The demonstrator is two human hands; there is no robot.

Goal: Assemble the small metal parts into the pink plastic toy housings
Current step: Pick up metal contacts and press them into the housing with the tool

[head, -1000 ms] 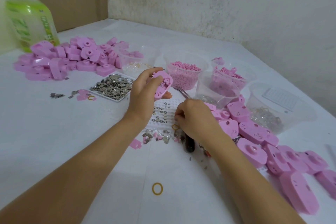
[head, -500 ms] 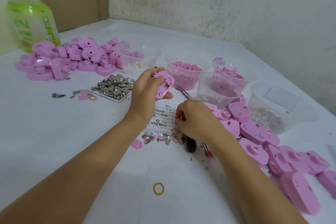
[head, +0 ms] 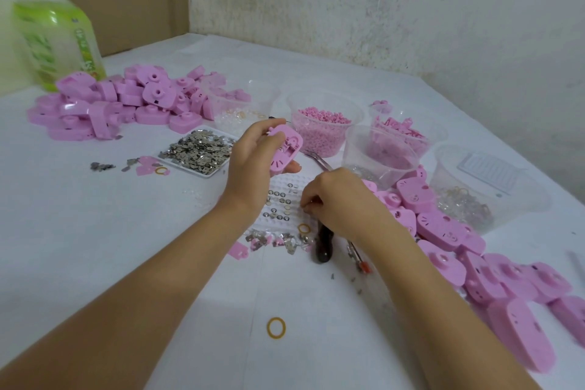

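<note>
i am holding one pink housing [head: 286, 149] up off the table [head: 95, 231] in my left hand [head: 253, 165], thumb and fingers curling round its edges, its open inner side facing me. it is hanging over the far end of the white dimpled tray [head: 292, 182], which is lying near the middle of the surface.

my right hand [head: 338, 199] is reaching down onto the right side of that tray, fingers curling in and tips pinching together against it. i cannot tell whether anything is sitting between them.

small round metal parts [head: 278, 203] are lying in rows in the tray's dimples, and loose metal scraps [head: 278, 239] are lying just at its near edge. a dark-handled tool [head: 324, 247] is lying beside them, partly under my right wrist. tweezers [head: 316, 159] are poking out beyond my right hand.

a flat tray of metal pieces [head: 198, 150] is sitting left of my left hand. a heap of pink housings [head: 126, 104] is filling the far left corner, and a row of housings [head: 443, 225] is running along the right edge.
</note>
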